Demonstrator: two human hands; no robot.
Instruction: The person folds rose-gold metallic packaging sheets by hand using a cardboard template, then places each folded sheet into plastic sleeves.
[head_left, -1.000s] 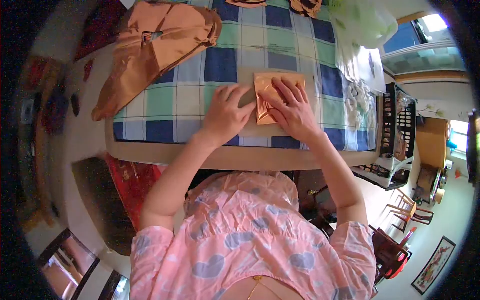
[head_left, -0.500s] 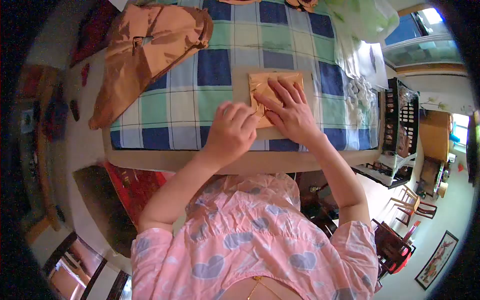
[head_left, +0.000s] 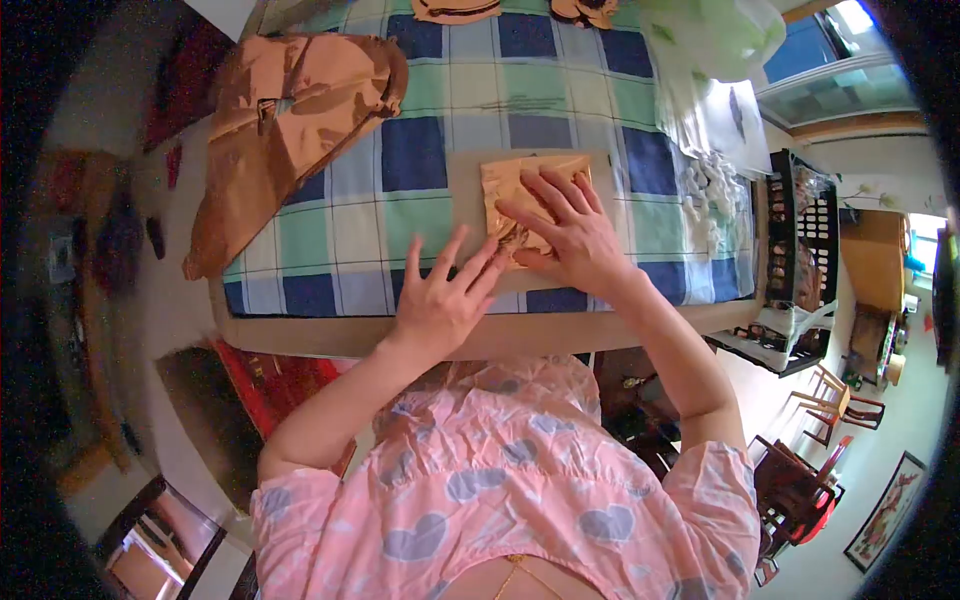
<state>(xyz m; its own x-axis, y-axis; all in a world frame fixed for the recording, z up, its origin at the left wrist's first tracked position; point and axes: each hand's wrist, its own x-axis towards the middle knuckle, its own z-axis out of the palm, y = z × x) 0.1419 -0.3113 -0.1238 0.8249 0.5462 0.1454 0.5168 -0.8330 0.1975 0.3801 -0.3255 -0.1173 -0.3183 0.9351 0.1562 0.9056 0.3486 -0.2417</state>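
Note:
A shiny gold foil-like piece [head_left: 505, 185], roughly square, lies on a brown board [head_left: 466, 205] near the front of the cloth-covered table. My right hand [head_left: 585, 245] rests flat over its right side, fingers stretched out and pressing on the foil. My left hand [head_left: 440, 305] is open with its fingers spread, at the lower left edge of the piece. The tips of its fingers on the right side reach the foil's corner. Part of the foil is hidden under my right hand, and wrinkles show near its lower left.
A large crumpled copper-coloured foil sheet [head_left: 330, 110] spreads over the table's left corner. More copper-coloured pieces [head_left: 455, 10] lie at the far edge. Thin plastic bags [head_left: 715, 40] and white crumpled material [head_left: 712, 190] are at the right, beside a black crate [head_left: 815, 235].
My left hand has gone from curled fingers at the foil's edge to spread fingers, slightly lower and to the left. My right hand stays on the foil. The view has shifted slightly.

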